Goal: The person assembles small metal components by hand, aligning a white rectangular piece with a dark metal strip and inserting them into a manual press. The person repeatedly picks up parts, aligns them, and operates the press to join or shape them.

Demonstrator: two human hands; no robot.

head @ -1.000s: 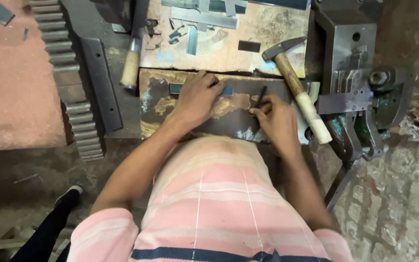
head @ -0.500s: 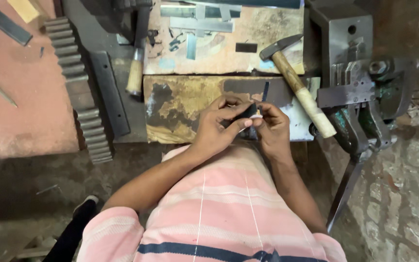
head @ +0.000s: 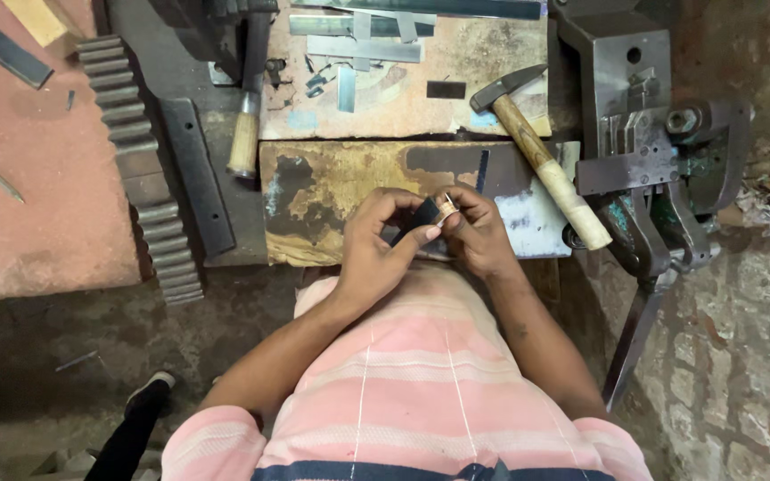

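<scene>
Both my hands meet above the near edge of a rusty steel block (head: pixel 331 178). My left hand (head: pixel 376 245) pinches a small dark flat metal piece (head: pixel 422 214) from the left. My right hand (head: pixel 479 236) grips the same piece from the right, and a small pale, copper-coloured bit (head: pixel 446 207) shows between its fingertips. A thin dark strip (head: pixel 481 169) stands just beyond my right hand on the block.
A wooden-handled hammer (head: pixel 545 165) lies right of my hands; another hammer (head: pixel 247 116) lies to the left. A heavy lever press (head: pixel 643 151) stands at right. Metal strips (head: pixel 363 36) lie on the far board. A toothed rack (head: pixel 140 160) lies on the left.
My hands lifted off the block, where they were apart, and came together holding the small dark piece. The view shifted slightly.
</scene>
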